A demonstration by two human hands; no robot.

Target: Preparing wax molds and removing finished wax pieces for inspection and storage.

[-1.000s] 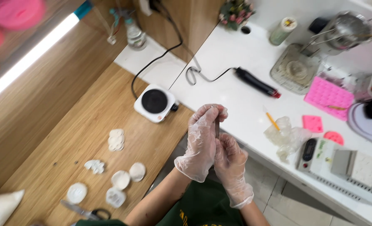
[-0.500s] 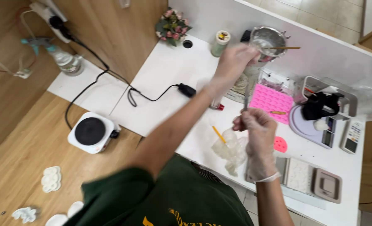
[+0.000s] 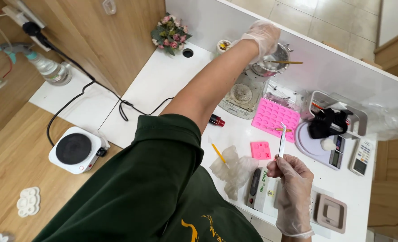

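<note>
My left hand (image 3: pixel 264 36), in a clear glove, reaches far across the white counter and curls over the rim of a small metal pot (image 3: pixel 275 65). A thin wooden stick (image 3: pixel 288 62) lies across the pot. The pot stands on a stained grey warming plate (image 3: pixel 241 94). Nearer to me, my gloved right hand (image 3: pixel 291 179) holds slim metal tweezers (image 3: pixel 282 140) upright, tips just over the edge of a large pink silicone mould (image 3: pixel 275 117). A small pink mould (image 3: pixel 260 150) lies left of the tweezers.
A kitchen scale (image 3: pixel 317 145) carries a black object (image 3: pixel 326 123). Crumpled clear plastic (image 3: pixel 235 170) and a yellow stick (image 3: pixel 218 152) lie near my body. On the wood table sit a white hot plate (image 3: pixel 76 150), spray bottle (image 3: pixel 51 71) and white moulded pieces (image 3: pixel 27 201). Flowers (image 3: pixel 170 33) stand at the back.
My hands have parted. The left arm has stretched out to the metal pot at the back, and my view has swung right from the wooden table to the white counter.
</note>
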